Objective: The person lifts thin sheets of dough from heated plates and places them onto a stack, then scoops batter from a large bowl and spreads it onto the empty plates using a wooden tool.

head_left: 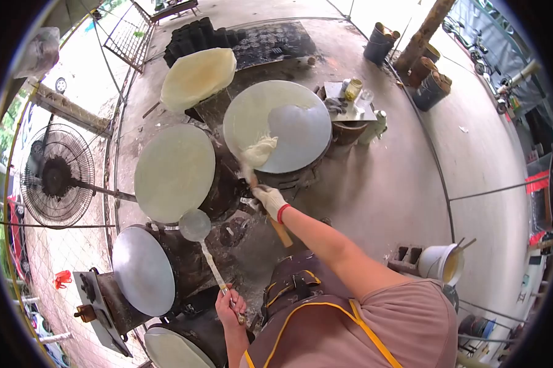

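Note:
My left hand (231, 304) is wrapped round the long handle of a ladle (195, 225), whose round metal head lies by the lower edge of a griddle (175, 175) coated with a pale layer. My right hand (269, 200), in a white glove with a red band at the wrist, grips a wooden-handled tool (281, 233). Its far end, smeared with pale stuff, reaches the left front edge of a larger round griddle (307, 132). A clump of pale, stringy batter (261, 151) sits there, hiding the tool's head. Part of that griddle is coated, part bare grey.
A bare griddle (143, 271) stands at lower left, near a standing fan (57, 176). A pale round sheet (198, 78) lies beyond. Jars stand on a small table (356, 111) at right. A white bucket (442, 264) is at lower right. Black cylinders (193, 40) are stacked behind.

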Motion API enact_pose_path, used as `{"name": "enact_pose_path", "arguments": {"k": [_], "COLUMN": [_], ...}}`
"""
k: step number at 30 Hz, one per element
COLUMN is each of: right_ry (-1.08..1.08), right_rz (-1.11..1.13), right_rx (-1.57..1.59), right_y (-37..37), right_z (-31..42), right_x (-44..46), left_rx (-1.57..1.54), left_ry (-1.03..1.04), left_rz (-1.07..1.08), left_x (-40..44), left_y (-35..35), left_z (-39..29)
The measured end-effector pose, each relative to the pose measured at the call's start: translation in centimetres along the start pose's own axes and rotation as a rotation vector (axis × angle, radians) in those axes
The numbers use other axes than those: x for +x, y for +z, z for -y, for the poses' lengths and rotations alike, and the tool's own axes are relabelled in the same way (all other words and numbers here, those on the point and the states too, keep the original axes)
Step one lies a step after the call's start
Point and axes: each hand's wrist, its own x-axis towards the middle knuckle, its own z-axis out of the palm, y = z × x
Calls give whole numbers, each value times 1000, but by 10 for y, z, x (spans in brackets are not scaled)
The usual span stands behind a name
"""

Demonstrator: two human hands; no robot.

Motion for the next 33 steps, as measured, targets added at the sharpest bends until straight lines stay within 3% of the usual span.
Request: {"name": "enact_pose_path", "arguments": {"k": [4,5,7,8,9,11,12,13,15,18,21,22,23,25,26,29,31,33], "right_ry": [-104,27,-168,-157,12,-78,-8,-107,9,-131,-250,-61,-8,-74,-226,121,-21,23], "right_rz": [-658,-616,-637,-438,-422,-588,-608,-698,-770,-722,-614,-554,-598,-618,-478,-81,-226,-237], "right_rx": [-561,-406,-518,-397,-667,-629,-511,-464,-238,-347,-866,-560,-497,-334,-519,-506,-423,-242], "right_y": [26,41,65,58,57,34,24,13,2,6,-42,-50,-57,-72,-84,-73,-121,-154], "right_z": [-54,-58,-50,-66,-29,-27,-27,-43,-64,-92,-76,-50,-33,-40,-58,-2,-37,9], "right_x": [-48,-53,-45,-18,-27,-28,-31,-26,-7,8,-27,-41,-46,-27,-14,-87,-66,-69], "left_rx": [-128,-125,-123,-122,-119,-109,-106,-102,-99,-133,-112,-88,-67,-42,-26,-50,-82,-106], "left_ry": [-34,-35,-34,-35,-37,-37,-36,-34,-46,-63,-66,-59,-53,-33,-23,-12,-14,-5], "left_rz": [27,20,3,3,2,23,39,55,60,107,141,147,151,157,161,133,147,153], "left_x": [-16,-16,-16,-17,-16,-16,-17,-18,-19,-17,-21,-22,-23,-28,-28,-27,-27,-26], "left_y": [-26,-30,-36,-37,-36,-35,-35,-34,-30,-25,-13,-10,-6,5,12,33,49,72], "left_z": [-15,-17,-18,-19,-21,-24,-24,-24,-23,-16,-12,-10,-6,2,6,25,40,56]}}
